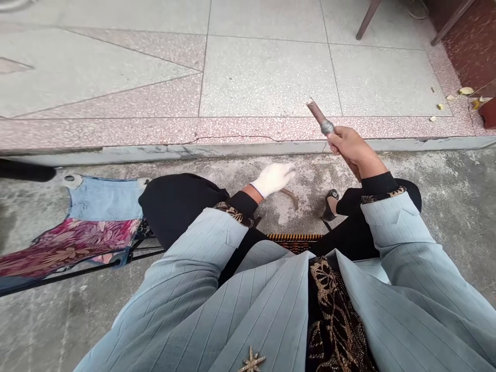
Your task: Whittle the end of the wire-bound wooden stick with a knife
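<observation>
My right hand (351, 147), bare, is closed around a short brown stick (316, 111) that points up and to the left. Grey metal wire (327, 127) is wound in a thick coil around the stick, just above my thumb. A thin loose strand hangs beneath these fingers. My left hand (273, 178) wears a white knit glove, its fingers drawn together; whatever they may pinch is hidden. Just under the glove shows a brown forked piece of wood (291, 198); whether the hand touches it I cannot tell.
A raised tiled step (267, 77) with a cracked edge runs across in front. At left stands a folding chair (104, 206) with blue and floral cloth. A woven seat edge (294, 242) shows between my legs. Yellow leaves (466, 90) lie at the far right.
</observation>
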The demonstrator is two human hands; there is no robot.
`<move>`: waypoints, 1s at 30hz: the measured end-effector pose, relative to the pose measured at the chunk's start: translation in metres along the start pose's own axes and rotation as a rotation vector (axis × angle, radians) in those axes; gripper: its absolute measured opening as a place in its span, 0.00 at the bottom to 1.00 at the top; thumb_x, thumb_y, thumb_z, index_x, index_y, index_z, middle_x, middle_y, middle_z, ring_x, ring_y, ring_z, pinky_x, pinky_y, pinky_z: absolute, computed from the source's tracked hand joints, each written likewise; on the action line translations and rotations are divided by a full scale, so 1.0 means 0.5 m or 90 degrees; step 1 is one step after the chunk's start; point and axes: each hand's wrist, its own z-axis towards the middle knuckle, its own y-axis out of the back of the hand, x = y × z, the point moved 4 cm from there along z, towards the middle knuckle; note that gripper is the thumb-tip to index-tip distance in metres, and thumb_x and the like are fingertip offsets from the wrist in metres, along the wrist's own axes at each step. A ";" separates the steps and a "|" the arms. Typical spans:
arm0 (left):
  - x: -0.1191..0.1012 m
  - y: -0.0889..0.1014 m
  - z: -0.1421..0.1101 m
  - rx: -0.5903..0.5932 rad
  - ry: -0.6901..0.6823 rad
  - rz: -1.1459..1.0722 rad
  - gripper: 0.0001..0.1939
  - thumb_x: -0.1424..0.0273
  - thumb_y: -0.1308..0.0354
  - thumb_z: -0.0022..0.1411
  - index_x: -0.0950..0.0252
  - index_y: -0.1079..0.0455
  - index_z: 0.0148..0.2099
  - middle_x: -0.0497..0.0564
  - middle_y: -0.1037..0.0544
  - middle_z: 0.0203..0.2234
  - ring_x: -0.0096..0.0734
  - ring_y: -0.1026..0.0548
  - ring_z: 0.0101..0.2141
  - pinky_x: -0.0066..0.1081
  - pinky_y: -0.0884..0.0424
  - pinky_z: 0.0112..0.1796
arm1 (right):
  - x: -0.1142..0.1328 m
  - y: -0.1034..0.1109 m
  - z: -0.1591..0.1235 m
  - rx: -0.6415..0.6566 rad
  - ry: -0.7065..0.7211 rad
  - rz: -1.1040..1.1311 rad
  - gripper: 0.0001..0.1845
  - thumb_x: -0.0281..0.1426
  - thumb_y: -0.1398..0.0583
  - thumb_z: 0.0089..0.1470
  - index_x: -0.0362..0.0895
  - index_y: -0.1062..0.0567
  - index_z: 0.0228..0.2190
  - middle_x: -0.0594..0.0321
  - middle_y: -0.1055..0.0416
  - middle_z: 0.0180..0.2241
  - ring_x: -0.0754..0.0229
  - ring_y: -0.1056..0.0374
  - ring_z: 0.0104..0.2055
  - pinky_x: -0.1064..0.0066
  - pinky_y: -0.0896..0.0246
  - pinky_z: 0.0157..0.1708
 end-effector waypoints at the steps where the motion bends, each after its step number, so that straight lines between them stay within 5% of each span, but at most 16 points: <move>1: -0.010 0.008 -0.010 -0.016 -0.033 0.002 0.20 0.61 0.55 0.73 0.62 0.24 0.54 0.54 0.16 0.39 0.43 0.18 0.39 0.33 0.31 0.37 | -0.002 0.005 0.005 -0.048 0.001 -0.123 0.09 0.34 0.42 0.66 0.40 0.26 0.37 0.57 0.29 0.31 0.59 0.34 0.31 0.69 0.40 0.32; 4: -0.037 0.041 -0.034 -0.053 -0.099 0.027 0.21 0.60 0.55 0.74 0.63 0.24 0.53 0.54 0.16 0.39 0.42 0.18 0.40 0.33 0.31 0.39 | -0.009 -0.006 0.016 -0.064 -0.031 -0.422 0.09 0.32 0.40 0.64 0.39 0.22 0.40 0.50 0.25 0.36 0.51 0.30 0.39 0.63 0.38 0.39; 7: -0.046 0.084 -0.038 -0.074 -0.118 0.066 0.22 0.60 0.55 0.74 0.63 0.23 0.54 0.55 0.16 0.42 0.43 0.19 0.41 0.34 0.30 0.39 | -0.029 -0.053 0.011 0.181 -0.088 -0.553 0.09 0.27 0.35 0.59 0.38 0.23 0.27 0.53 0.31 0.22 0.51 0.31 0.33 0.63 0.39 0.36; 10: -0.039 0.130 -0.023 -0.059 -0.155 0.058 0.21 0.62 0.53 0.72 0.63 0.22 0.53 0.55 0.16 0.42 0.41 0.19 0.42 0.33 0.30 0.41 | -0.032 -0.093 -0.019 0.472 -0.062 -0.522 0.16 0.24 0.28 0.50 0.39 0.27 0.17 0.63 0.39 0.14 0.58 0.37 0.25 0.67 0.43 0.30; 14: -0.020 0.161 -0.002 0.019 -0.201 -0.208 0.15 0.64 0.47 0.66 0.65 0.23 0.45 0.51 0.18 0.36 0.31 0.23 0.36 0.28 0.32 0.39 | 0.015 -0.069 -0.078 0.759 0.082 -0.234 0.13 0.35 0.28 0.51 0.40 0.17 0.36 0.67 0.27 0.24 0.65 0.37 0.25 0.74 0.45 0.28; 16: -0.025 0.160 -0.001 0.057 -0.218 -0.425 0.12 0.64 0.42 0.62 0.67 0.25 0.41 0.50 0.21 0.32 0.25 0.27 0.29 0.26 0.34 0.33 | 0.055 -0.022 -0.090 0.707 0.194 0.012 0.19 0.42 0.29 0.53 0.39 0.17 0.38 0.65 0.26 0.29 0.65 0.35 0.30 0.74 0.43 0.31; 20: -0.059 0.145 -0.009 0.095 -0.212 -0.767 0.09 0.65 0.41 0.62 0.66 0.31 0.32 0.43 0.36 0.17 0.19 0.42 0.18 0.27 0.38 0.26 | 0.085 0.049 -0.079 0.398 0.232 0.331 0.19 0.43 0.28 0.54 0.39 0.21 0.34 0.65 0.30 0.26 0.67 0.40 0.25 0.74 0.45 0.25; 24: -0.078 0.144 -0.008 0.032 -0.165 -0.907 0.07 0.67 0.46 0.64 0.63 0.34 0.33 0.38 0.48 0.14 0.18 0.49 0.16 0.27 0.40 0.23 | 0.085 0.021 -0.059 0.271 0.192 0.485 0.21 0.44 0.27 0.53 0.40 0.24 0.34 0.64 0.31 0.27 0.68 0.39 0.24 0.75 0.44 0.23; 30: -0.069 0.130 0.002 0.001 -0.038 -0.890 0.06 0.69 0.52 0.65 0.62 0.37 0.35 0.39 0.48 0.16 0.19 0.53 0.15 0.25 0.50 0.20 | 0.065 -0.040 -0.016 0.202 0.111 0.535 0.24 0.45 0.26 0.50 0.44 0.31 0.32 0.67 0.34 0.27 0.69 0.39 0.25 0.78 0.44 0.22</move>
